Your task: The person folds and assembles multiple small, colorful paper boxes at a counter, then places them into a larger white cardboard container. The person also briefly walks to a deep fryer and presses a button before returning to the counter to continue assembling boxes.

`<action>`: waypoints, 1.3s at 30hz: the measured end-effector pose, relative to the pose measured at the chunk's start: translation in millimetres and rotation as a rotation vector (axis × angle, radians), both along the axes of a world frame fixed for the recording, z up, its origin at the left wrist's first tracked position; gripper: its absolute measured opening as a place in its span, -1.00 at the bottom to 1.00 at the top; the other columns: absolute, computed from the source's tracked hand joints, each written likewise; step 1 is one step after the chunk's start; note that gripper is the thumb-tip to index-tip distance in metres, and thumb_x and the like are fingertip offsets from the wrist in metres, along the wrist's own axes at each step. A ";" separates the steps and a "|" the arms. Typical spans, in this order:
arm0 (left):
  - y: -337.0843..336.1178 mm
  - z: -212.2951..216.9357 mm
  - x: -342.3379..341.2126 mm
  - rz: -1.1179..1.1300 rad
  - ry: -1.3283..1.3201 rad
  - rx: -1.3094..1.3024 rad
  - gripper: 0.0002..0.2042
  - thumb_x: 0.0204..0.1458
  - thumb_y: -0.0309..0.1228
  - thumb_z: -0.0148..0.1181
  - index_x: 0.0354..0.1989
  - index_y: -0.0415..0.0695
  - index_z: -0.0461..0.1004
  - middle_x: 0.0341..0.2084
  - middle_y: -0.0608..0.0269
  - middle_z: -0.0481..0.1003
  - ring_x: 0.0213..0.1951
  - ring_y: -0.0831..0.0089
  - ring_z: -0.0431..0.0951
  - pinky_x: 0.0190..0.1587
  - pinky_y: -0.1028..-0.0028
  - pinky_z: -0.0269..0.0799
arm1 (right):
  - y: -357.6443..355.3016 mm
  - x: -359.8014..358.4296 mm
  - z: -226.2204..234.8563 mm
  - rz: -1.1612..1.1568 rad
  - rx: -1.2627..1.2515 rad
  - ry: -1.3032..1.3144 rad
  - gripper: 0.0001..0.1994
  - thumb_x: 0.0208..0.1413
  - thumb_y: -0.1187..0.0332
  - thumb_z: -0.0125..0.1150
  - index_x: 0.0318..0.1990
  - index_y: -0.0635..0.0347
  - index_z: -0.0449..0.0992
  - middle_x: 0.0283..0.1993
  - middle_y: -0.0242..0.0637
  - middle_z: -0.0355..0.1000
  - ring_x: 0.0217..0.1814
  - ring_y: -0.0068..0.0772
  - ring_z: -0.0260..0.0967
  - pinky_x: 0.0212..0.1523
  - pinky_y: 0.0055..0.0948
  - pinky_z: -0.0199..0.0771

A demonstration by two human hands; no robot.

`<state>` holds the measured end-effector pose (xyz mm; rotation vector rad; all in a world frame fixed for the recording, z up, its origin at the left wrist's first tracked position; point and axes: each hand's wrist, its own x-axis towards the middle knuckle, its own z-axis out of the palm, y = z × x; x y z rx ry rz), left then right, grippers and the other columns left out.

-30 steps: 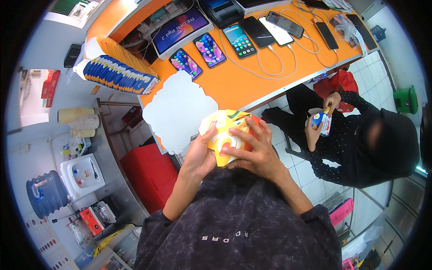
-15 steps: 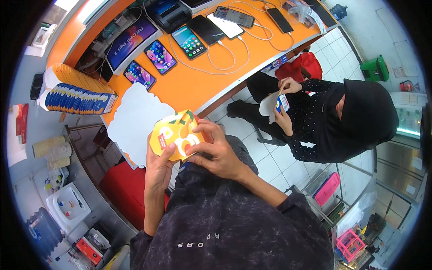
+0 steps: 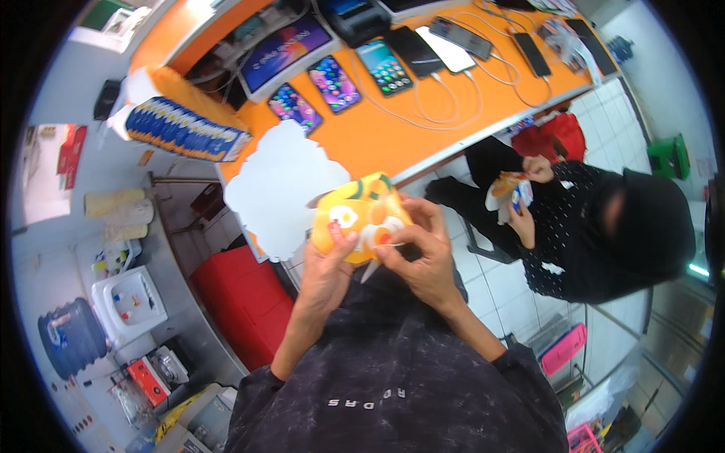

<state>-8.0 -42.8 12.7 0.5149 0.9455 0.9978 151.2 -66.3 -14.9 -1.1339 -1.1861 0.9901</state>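
Observation:
Both my hands hold a yellow printed cardboard box [image 3: 349,217] in front of my chest, beside the counter's near corner. My left hand [image 3: 326,273] grips its lower left side, thumb on the printed face. At the right edge my right hand [image 3: 424,257] pinches the card between thumb and bent fingers. A pale flap sticks out below the box. Just beyond it lies a white sheet or stack with scalloped edges [image 3: 279,189], overhanging the orange counter [image 3: 370,147].
Several phones, one of them lit [image 3: 384,68], lie on the counter with white cables. A row of blue and orange folded cartons [image 3: 185,128] stands at left. To the right a seated person [image 3: 589,226] handles a small carton [image 3: 507,192]. A red box [image 3: 242,302] is below left.
The whole view has shifted, so things appear farther right. My right fingers have moved along the box edge, and its lower flap shows more. The other person's carton has turned, showing orange.

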 end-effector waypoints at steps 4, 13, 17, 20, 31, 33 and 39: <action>-0.4 4.7 0.7 -0.016 -0.026 -0.013 -0.64 0.23 -0.46 0.06 0.18 -0.26 0.24 0.06 0.10 0.41 0.07 0.31 0.48 0.10 0.24 0.49 | 1.6 0.6 3.2 -0.017 0.012 -0.057 -0.84 -0.06 0.47 0.43 -0.44 0.25 0.50 0.11 -0.15 0.19 0.36 -0.03 0.20 0.27 -0.21 0.31; 1.4 9.2 6.1 -0.030 -0.059 -0.003 -0.66 0.26 -0.44 0.03 0.17 -0.26 0.24 0.06 0.11 0.41 0.07 0.31 0.49 0.08 0.22 0.50 | 4.9 0.5 3.9 -0.076 -0.031 0.016 -0.86 -0.04 0.50 0.37 -0.46 0.27 0.48 0.07 -0.12 0.23 0.33 -0.02 0.25 0.24 -0.23 0.33; 1.9 8.9 8.0 -0.030 -0.066 0.017 -0.66 0.26 -0.46 0.01 0.17 -0.28 0.24 0.07 0.10 0.41 0.08 0.31 0.48 0.10 0.21 0.49 | 6.9 0.8 2.9 -0.079 -0.035 0.038 -0.87 -0.04 0.51 0.37 -0.46 0.28 0.48 0.07 -0.12 0.24 0.32 -0.02 0.25 0.22 -0.24 0.34; 2.3 9.2 9.9 -0.028 -0.070 0.019 -0.66 0.26 -0.46 0.01 0.17 -0.28 0.24 0.07 0.10 0.41 0.08 0.31 0.48 0.10 0.20 0.49 | 7.3 2.1 3.8 -0.046 -0.060 0.028 -0.86 0.00 0.54 0.34 -0.47 0.30 0.45 0.12 -0.13 0.17 0.37 -0.04 0.17 0.27 -0.23 0.31; 1.4 4.4 4.0 -0.190 -0.116 -0.059 -0.59 0.27 -0.41 0.01 0.25 -0.19 0.15 0.16 0.19 0.32 0.18 0.36 0.36 0.19 0.24 0.36 | 10.9 4.0 -10.6 0.065 -0.163 0.360 -0.41 0.04 0.46 0.38 0.13 0.19 0.11 0.15 -0.15 0.13 0.24 -0.33 0.22 0.25 -0.39 0.30; 4.2 0.4 1.3 -0.260 -0.176 -0.046 -0.56 0.27 -0.40 0.02 0.29 -0.17 0.11 0.19 0.22 0.28 0.21 0.38 0.32 0.22 0.28 0.31 | 9.6 2.1 -16.7 0.029 -0.149 0.393 -0.39 0.04 0.42 0.40 0.14 0.20 0.11 0.15 -0.16 0.15 0.26 -0.33 0.20 0.26 -0.40 0.25; 12.6 -10.3 4.8 -0.305 -0.027 -0.024 -0.50 0.30 -0.30 -0.03 0.33 -0.20 0.03 0.19 0.16 0.27 0.21 0.35 0.31 0.22 0.38 0.24 | 14.4 16.8 -15.5 0.078 -0.359 0.183 -0.10 -0.05 0.28 0.49 0.33 0.26 -0.05 0.28 -0.02 0.06 0.31 -0.17 0.11 0.30 -0.24 0.19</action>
